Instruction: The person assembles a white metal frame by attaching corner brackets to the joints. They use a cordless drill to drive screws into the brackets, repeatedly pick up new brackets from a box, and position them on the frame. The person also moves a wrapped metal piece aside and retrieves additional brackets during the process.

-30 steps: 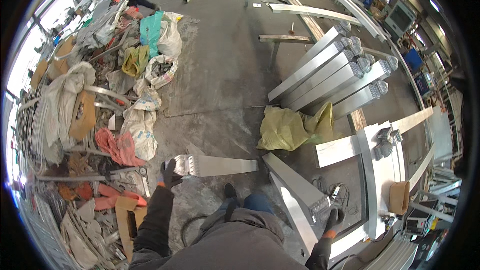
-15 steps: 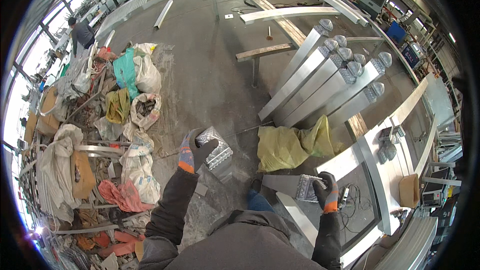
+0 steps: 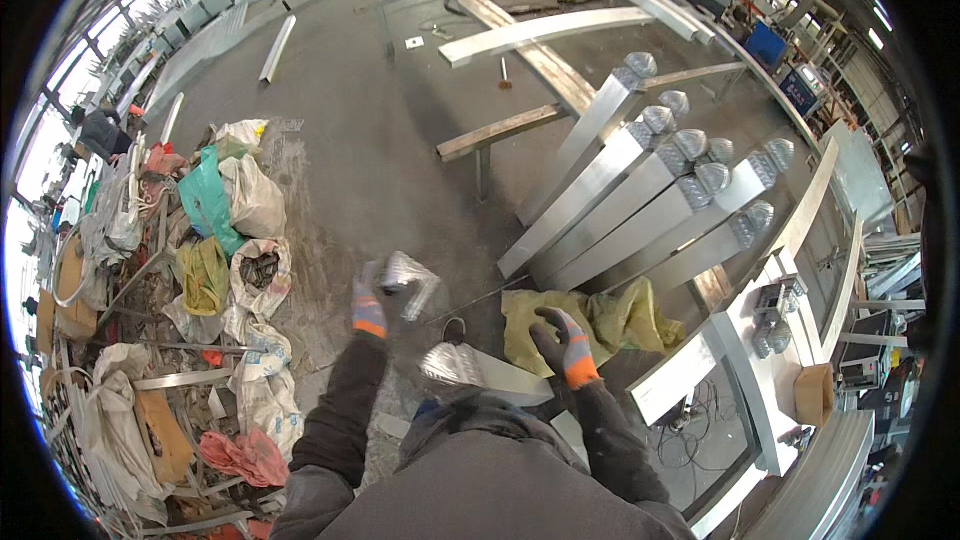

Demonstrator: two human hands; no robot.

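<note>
My left hand (image 3: 369, 302), in a grey and orange glove, grips the top of an upright silver metal post with a patterned cap (image 3: 409, 273); motion smears it, and the thumb lies across the cap. Another silver post (image 3: 510, 377) leans low in front of my body, its ribbed cap (image 3: 452, 364) toward the left. To the right of that post my right hand (image 3: 564, 345) is open, fingers apart and curved, with nothing in it. Behind it a yellow-green woven sack (image 3: 525, 315) lies on the floor.
Several capped silver posts (image 3: 610, 205) lean together at the right, beside wooden beams (image 3: 500, 132). Loose caps (image 3: 773, 332) and a cardboard box (image 3: 814, 394) rest on the metal work surface. Filled sacks (image 3: 258, 195) and scrap crowd the left. A person (image 3: 103, 132) bends far left.
My right hand has let go of the lying post's cap and moved left. That post's capped end now points left. My view has turned slightly; my left hand stays at its post.
</note>
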